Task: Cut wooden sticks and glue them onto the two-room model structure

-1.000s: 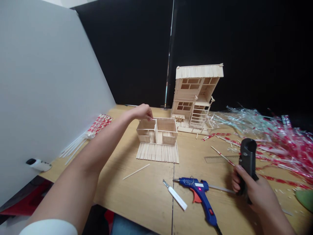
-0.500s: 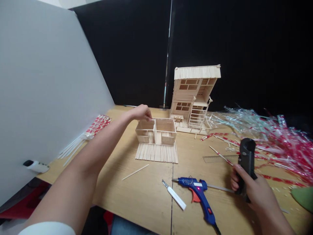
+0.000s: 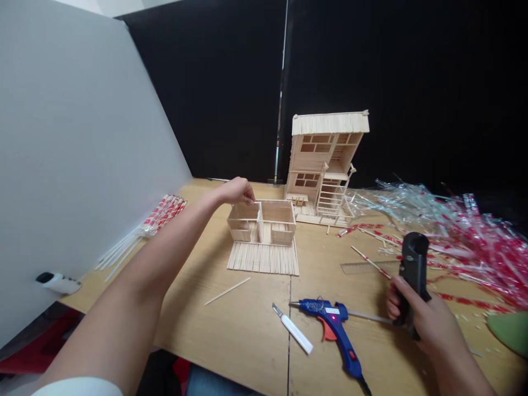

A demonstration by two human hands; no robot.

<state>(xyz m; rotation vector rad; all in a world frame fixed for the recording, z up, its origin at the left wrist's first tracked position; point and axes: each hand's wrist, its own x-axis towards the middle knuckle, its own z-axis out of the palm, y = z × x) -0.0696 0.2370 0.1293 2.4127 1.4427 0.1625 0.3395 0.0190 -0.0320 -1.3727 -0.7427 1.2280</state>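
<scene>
My left hand [image 3: 239, 191] reaches across to the back wall of a small roofless stick model [image 3: 262, 223], its fingers pinched together at the top edge. A partition divides the model, and a slatted stick floor [image 3: 263, 258] extends in front. On the right, my right hand [image 3: 424, 313] is wrapped round a black handheld device [image 3: 413, 264] with a rounded, hollowed top, held upright; its exact kind is unclear. Left of that hand lies a blue glue gun [image 3: 328, 311] with a red light lit. Beside it rest a white-handled craft knife [image 3: 293, 329] and a loose stick [image 3: 226, 291].
A two-storey stick house [image 3: 325, 168] stands at the back. Crumpled clear and red wrappers [image 3: 466, 236] spread over the right side, near a ruler [image 3: 365, 267] and a green object [image 3: 509, 330]. Wrapped chopsticks [image 3: 165, 213] and a white bottle [image 3: 60, 282] are at left.
The whole view has shifted very slightly. Both hands keep the same positions relative to the model and the black device.
</scene>
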